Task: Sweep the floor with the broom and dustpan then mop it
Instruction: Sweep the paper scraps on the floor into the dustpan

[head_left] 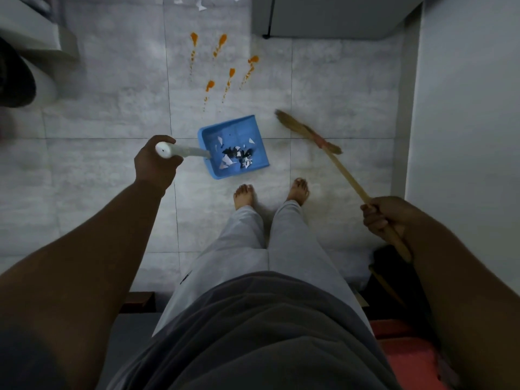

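Broom head [306,131] blurred; paper scraps [201,4] cut by top edge; dark object [15,77] cropped left.

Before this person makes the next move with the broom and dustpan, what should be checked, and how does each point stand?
1. Left hand holds the dustpan by its white handle: ok.
2. Right hand grips the broom by its stick: ok.
3. Collected scraps lie inside the dustpan: ok.
4. All litter swept up: not ok, white paper bits lie on the floor far ahead.
5. Orange spills cleaned: not ok, not yet mopped.
6. Broom touching the floor: cannot tell, its head is blurred.
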Demonstrator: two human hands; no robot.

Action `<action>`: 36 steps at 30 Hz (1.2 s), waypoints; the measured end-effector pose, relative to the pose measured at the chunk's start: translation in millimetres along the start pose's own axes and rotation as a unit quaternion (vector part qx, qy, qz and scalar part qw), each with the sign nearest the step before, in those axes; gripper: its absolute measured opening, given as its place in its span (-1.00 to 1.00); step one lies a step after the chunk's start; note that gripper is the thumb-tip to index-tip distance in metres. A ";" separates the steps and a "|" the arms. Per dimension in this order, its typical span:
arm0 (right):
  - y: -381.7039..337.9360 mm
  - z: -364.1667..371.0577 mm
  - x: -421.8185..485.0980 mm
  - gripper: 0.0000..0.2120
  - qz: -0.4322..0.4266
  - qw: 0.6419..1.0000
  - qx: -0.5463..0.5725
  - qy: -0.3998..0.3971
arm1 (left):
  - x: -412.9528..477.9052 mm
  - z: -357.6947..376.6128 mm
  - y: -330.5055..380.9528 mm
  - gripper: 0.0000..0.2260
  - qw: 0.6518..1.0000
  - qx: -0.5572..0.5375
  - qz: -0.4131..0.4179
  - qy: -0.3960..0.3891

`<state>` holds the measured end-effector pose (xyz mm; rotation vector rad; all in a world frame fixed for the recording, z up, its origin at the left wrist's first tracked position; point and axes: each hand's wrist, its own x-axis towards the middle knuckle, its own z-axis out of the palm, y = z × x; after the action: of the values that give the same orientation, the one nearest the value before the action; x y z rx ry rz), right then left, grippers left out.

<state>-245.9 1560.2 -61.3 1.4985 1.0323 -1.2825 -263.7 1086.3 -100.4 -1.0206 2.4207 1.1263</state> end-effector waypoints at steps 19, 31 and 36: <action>-31.1 10.0 -15.4 -0.70 -0.030 0.998 -0.055 -0.029 | -15.2 -32.2 -35.6 -0.66 0.996 -0.029 -0.073 0.044; 15.9 109.4 14.8 -0.71 0.037 0.987 -0.139 -0.066 | -36.4 -42.6 -75.8 -0.65 0.985 -0.035 -0.137 0.101; 23.9 84.7 -7.3 -0.71 0.041 0.983 -0.166 -0.072 | -38.8 -48.6 -78.0 -0.66 0.986 -0.032 -0.130 0.103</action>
<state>-245.6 1472.0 -57.9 1.1658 1.0216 -1.0825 -179.5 1033.6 -91.9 -1.4914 2.3229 1.0587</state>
